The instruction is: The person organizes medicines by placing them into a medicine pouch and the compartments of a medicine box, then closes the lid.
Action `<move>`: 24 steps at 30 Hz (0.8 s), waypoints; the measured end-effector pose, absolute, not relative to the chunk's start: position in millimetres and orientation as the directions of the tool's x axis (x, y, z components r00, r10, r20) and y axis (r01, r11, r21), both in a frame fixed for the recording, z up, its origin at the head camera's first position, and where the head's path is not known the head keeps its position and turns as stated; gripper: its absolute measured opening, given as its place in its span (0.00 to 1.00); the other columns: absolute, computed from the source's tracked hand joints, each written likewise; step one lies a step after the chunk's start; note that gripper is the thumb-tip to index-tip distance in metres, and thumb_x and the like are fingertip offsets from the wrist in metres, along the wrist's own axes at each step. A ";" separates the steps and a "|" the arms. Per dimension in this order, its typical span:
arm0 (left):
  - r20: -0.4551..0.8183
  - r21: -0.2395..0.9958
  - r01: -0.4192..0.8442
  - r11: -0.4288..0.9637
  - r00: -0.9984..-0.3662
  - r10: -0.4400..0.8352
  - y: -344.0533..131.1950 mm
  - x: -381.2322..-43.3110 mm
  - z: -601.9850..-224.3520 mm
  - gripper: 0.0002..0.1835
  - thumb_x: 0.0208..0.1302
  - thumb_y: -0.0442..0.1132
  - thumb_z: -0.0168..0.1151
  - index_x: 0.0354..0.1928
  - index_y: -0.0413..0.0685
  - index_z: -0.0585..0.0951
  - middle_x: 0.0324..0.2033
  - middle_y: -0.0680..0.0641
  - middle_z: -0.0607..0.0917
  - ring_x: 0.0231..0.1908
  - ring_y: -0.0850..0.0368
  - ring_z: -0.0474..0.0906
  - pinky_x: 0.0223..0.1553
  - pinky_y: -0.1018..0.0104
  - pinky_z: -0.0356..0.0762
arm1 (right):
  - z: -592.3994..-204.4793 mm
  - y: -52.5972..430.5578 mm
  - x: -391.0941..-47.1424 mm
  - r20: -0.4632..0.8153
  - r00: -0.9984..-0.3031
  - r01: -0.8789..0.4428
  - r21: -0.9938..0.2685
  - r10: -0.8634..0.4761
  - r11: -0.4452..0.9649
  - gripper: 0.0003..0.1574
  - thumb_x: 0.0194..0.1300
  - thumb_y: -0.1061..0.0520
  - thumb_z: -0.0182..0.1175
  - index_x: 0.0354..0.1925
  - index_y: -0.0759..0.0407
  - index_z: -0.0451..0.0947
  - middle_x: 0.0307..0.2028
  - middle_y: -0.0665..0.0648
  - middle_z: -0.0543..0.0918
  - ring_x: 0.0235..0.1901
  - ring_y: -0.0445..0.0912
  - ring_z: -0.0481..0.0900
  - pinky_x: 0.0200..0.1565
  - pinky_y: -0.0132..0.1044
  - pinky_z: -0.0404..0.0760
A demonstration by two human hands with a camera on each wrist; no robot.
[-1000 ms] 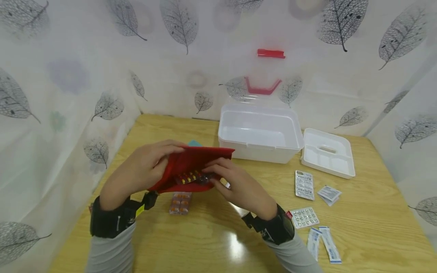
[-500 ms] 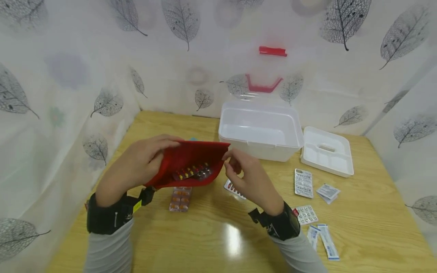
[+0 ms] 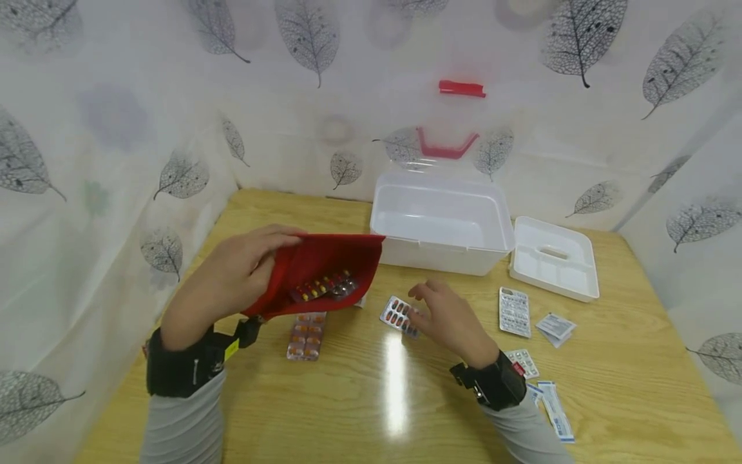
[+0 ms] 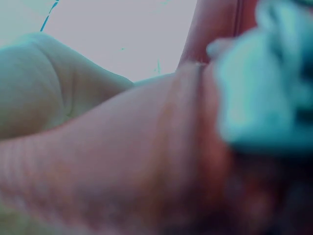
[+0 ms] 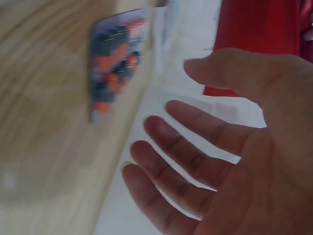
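Note:
My left hand [image 3: 240,267] grips the left side of a red zip pouch [image 3: 336,254], its mouth spread toward me. Inside the pouch lie a blister pack [image 3: 321,285] of red and yellow capsules and a clear, shiny blister beside it. My right hand [image 3: 452,322] is over the table with fingers spread and nothing between them. Its fingertips overlap the edge of a blister pack [image 3: 397,314] of dark and orange capsules; in the right wrist view that capsule pack [image 5: 115,58] stands apart from the fingers [image 5: 183,137]. The left wrist view is mostly blurred skin beside red fabric.
A pack of orange pills [image 3: 306,336] lies below the pouch. Behind stand a white box [image 3: 440,258] and a white divided tray [image 3: 556,277]. To the right lie a silver blister pack [image 3: 514,312], small sachets [image 3: 556,327], a pale pill pack [image 3: 524,364] and narrow packets [image 3: 556,412].
My right hand has come out of the pouch and moved right and down to the dark-and-orange capsule pack. The left hand, still gripping the pouch, has shifted slightly up and left.

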State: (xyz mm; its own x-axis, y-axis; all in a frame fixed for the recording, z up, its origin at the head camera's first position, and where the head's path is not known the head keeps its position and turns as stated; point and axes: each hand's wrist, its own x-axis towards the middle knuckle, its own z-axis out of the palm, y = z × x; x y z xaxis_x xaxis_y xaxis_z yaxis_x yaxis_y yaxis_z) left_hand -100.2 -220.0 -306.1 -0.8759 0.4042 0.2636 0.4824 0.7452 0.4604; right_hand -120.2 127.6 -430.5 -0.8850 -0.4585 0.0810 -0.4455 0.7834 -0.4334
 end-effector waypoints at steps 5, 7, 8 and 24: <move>0.261 0.468 0.475 0.745 -0.880 0.397 -220.1 -100.1 -306.8 0.24 0.68 0.23 0.44 0.59 0.41 0.83 0.59 0.43 0.84 0.57 0.44 0.81 0.50 0.48 0.79 | -443.5 131.2 -121.2 -0.062 -0.896 -0.385 -0.385 -0.440 0.839 0.29 0.58 0.47 0.74 0.53 0.59 0.81 0.44 0.55 0.79 0.41 0.47 0.77 0.36 0.39 0.79; 0.264 0.467 0.478 0.744 -0.879 0.398 -219.9 -100.6 -307.1 0.24 0.68 0.23 0.44 0.59 0.41 0.83 0.59 0.43 0.84 0.56 0.44 0.81 0.50 0.48 0.79 | -446.7 131.2 -121.8 -0.065 -0.895 -0.384 -0.395 -0.442 0.835 0.29 0.55 0.45 0.76 0.50 0.57 0.81 0.44 0.53 0.78 0.41 0.47 0.76 0.35 0.38 0.78; 0.265 0.468 0.479 0.742 -0.878 0.399 -219.9 -101.0 -307.6 0.24 0.67 0.23 0.44 0.59 0.41 0.83 0.59 0.43 0.84 0.56 0.44 0.81 0.50 0.48 0.80 | -447.9 131.1 -121.9 -0.056 -0.894 -0.388 -0.400 -0.445 0.831 0.28 0.53 0.46 0.77 0.48 0.57 0.81 0.43 0.53 0.77 0.41 0.47 0.75 0.35 0.38 0.77; 0.264 0.462 0.487 0.741 -0.873 0.410 -220.1 -100.9 -305.6 0.25 0.68 0.22 0.43 0.59 0.42 0.83 0.59 0.44 0.84 0.57 0.44 0.81 0.51 0.48 0.79 | -455.2 128.4 -122.1 0.018 -0.895 -0.409 -0.430 -0.445 0.805 0.19 0.49 0.56 0.77 0.37 0.55 0.78 0.37 0.50 0.74 0.38 0.45 0.71 0.33 0.37 0.76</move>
State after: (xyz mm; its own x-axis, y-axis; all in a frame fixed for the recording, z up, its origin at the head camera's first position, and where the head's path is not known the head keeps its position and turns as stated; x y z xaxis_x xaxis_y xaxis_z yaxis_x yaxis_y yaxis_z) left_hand -100.9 -220.1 -305.6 -0.8732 0.4097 0.2640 0.4874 0.7408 0.4622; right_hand -122.1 128.4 -455.2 -0.8952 -0.4452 0.0179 -0.4088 0.8048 -0.4302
